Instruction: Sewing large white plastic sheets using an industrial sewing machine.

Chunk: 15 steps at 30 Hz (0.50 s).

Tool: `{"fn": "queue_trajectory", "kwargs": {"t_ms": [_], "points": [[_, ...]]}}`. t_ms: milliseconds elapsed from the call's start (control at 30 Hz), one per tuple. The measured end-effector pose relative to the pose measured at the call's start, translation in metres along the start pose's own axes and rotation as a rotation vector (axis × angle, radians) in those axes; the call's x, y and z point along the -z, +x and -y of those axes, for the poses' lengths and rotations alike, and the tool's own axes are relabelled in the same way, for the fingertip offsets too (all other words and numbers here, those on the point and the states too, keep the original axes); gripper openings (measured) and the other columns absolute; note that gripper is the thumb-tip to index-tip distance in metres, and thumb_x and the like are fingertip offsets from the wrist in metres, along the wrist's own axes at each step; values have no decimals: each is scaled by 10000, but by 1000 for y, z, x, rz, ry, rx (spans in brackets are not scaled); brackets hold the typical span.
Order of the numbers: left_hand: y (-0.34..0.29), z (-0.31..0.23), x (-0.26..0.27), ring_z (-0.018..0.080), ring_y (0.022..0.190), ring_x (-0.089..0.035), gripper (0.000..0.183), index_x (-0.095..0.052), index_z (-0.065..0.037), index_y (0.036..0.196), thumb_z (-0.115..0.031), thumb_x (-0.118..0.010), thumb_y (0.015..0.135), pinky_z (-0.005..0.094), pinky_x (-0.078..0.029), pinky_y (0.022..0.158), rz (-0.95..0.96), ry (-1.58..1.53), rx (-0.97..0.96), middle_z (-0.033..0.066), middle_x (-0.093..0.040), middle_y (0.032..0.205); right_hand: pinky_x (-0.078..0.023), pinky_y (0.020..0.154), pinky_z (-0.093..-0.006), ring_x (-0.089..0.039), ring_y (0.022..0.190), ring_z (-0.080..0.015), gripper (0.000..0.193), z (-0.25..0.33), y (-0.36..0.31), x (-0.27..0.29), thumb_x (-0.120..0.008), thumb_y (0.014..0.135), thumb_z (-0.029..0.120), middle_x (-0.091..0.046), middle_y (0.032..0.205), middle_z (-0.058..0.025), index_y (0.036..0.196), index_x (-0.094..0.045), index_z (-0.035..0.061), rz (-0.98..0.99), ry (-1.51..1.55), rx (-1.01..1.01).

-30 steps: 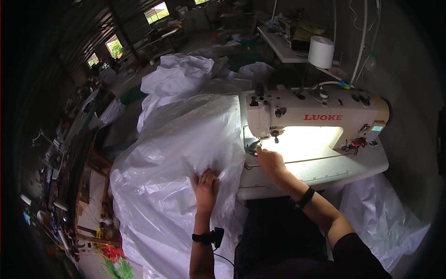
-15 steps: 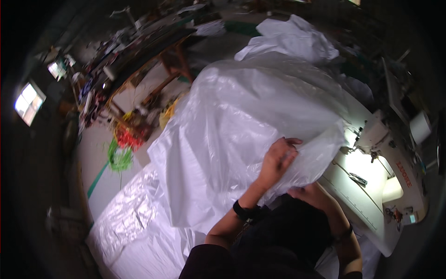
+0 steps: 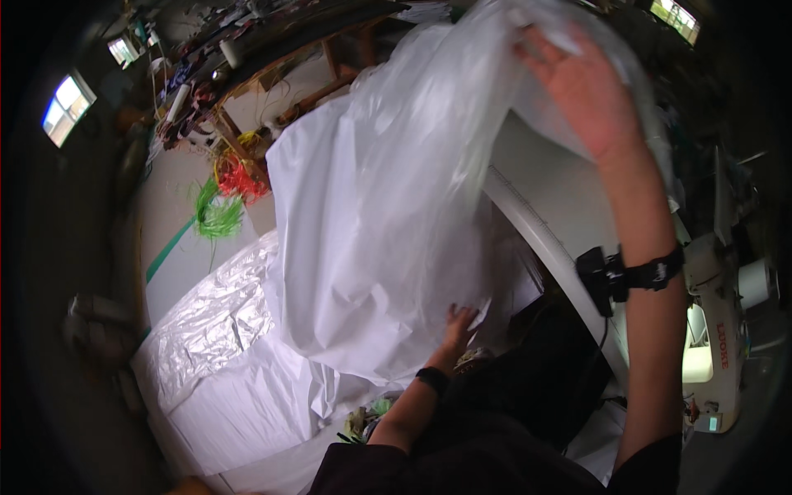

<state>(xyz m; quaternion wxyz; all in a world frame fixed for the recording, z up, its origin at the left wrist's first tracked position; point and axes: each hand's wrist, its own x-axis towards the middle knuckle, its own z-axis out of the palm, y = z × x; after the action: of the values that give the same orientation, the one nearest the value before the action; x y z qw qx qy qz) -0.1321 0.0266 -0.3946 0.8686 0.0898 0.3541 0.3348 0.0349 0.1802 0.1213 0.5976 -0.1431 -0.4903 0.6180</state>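
Head view: a white, partly translucent sheet [image 3: 379,231] fills the middle, rising toward 1 o'clock. The right hand [image 3: 596,103], raised at 2 o'clock, meets it with fingers extended; blur hides whether they pinch the film. At 5 o'clock the left hand [image 3: 459,325] touches the sheet's lower part, its grip unclear. Pale lettering, illegible, marks the right wristband [image 3: 656,272]. Between 3 and 4 o'clock, red capitals run along the sewing machine [image 3: 726,384] near a lit display [image 3: 714,423]. Ruler-like marks line the bench [image 3: 532,169] at 2 o'clock.
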Motion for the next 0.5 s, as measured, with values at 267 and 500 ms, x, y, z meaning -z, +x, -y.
{"fn": "queue_trajectory", "kwargs": {"t_ms": [267, 500], "points": [[-70, -188, 166, 321, 1208, -509, 427, -558, -12, 1253, -327, -493, 972, 388, -392, 1051, -760, 927, -828, 146, -562, 1305, -460, 1014, -433, -545, 1172, -300, 393, 63, -8, 21, -426, 1000, 168, -556, 1271, -189, 1348, -431, -13, -295, -130, 346], [-67, -440, 55, 251, 1179, -535, 379, -595, -29, 1210, -302, -499, 965, 373, -410, 1023, -596, 110, -1366, 117, -604, 1233, -170, 1205, -442, -243, 1406, -377, 558, 83, 8, 49, -322, 1048, 247, -264, 1517, -233, 1474, -142, -66, -569, -297, 328]]}}
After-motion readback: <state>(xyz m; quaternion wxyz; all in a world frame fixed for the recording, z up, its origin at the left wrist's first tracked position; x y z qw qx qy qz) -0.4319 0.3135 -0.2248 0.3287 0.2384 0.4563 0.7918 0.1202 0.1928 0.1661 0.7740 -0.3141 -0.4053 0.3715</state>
